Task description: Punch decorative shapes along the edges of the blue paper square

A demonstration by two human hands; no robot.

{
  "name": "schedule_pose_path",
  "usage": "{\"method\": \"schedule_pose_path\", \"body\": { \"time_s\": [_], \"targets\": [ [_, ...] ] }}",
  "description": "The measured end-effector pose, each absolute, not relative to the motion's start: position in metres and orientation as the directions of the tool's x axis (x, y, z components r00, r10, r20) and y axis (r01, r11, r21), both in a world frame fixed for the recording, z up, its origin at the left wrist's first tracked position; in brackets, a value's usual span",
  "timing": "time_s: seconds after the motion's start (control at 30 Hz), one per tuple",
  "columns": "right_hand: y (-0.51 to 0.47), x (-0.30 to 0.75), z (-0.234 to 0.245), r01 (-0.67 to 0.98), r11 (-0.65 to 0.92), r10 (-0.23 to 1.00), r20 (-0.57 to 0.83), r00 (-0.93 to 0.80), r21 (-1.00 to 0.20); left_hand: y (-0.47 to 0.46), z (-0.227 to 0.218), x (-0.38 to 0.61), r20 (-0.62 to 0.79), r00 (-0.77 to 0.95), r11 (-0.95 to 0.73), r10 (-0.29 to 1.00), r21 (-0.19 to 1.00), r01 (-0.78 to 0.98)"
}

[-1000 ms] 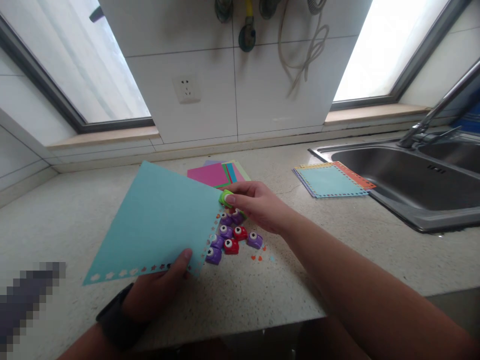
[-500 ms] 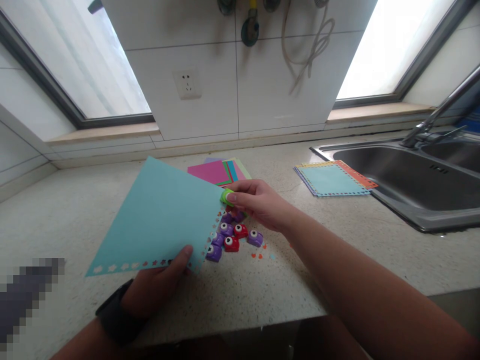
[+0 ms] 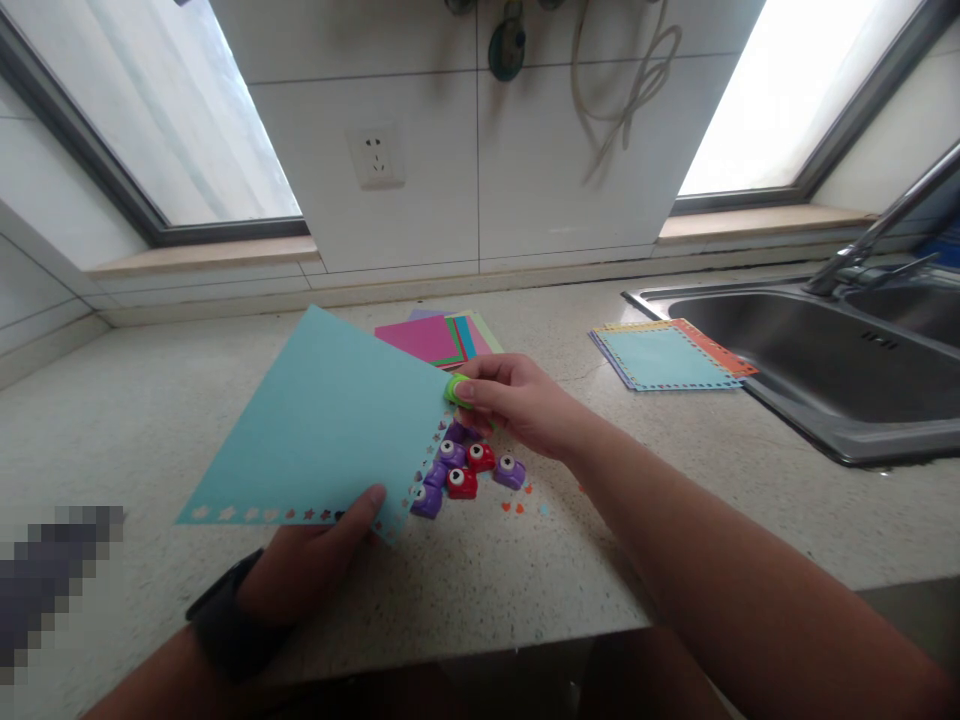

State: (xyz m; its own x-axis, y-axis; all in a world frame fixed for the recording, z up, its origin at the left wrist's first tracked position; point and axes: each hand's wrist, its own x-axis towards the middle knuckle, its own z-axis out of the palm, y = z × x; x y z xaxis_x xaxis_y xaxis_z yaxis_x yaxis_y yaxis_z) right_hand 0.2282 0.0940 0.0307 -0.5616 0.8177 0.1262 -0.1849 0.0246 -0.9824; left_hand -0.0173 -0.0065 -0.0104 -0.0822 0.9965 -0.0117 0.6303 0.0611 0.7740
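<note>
My left hand [image 3: 307,565] pinches the near corner of a light blue paper sheet [image 3: 330,425], thumb on top, holding it tilted above the counter. Punched shapes run along the sheet's near and right edges. My right hand [image 3: 517,405] grips a small green paper punch [image 3: 454,390] clamped on the sheet's right corner. Under that corner lies a cluster of purple and red punches [image 3: 461,470] on the counter. Tiny paper cut-outs [image 3: 521,505] are scattered beside them.
A stack of coloured paper [image 3: 442,338] lies behind the sheet. Another stack with punched borders [image 3: 667,355] sits by the steel sink [image 3: 825,360] at the right. A tap [image 3: 877,235] rises over the sink. A wall socket [image 3: 376,155] and hanging hose are on the tiled wall.
The blue sheet and both hands have shifted slightly right and up in the view; the grip on sheet and green punch is unchanged.
</note>
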Motion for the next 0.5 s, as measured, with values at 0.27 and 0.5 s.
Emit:
{"method": "schedule_pose_path", "body": {
  "time_s": [0.27,0.5],
  "targets": [
    [0.0949,0.2279,0.0296,-0.16,0.014,0.829,0.101,-0.549,-0.987,-0.0073,-0.0058,-0.0146,-0.038,-0.084,0.083,0.996,0.766,0.637],
    [0.094,0.2275,0.0319,-0.156,0.023,0.822,0.107,-0.559,-0.987,-0.0076,-0.0039,-0.0134,-0.033,-0.105,0.093,0.994,0.756,0.648]
  ]
}}
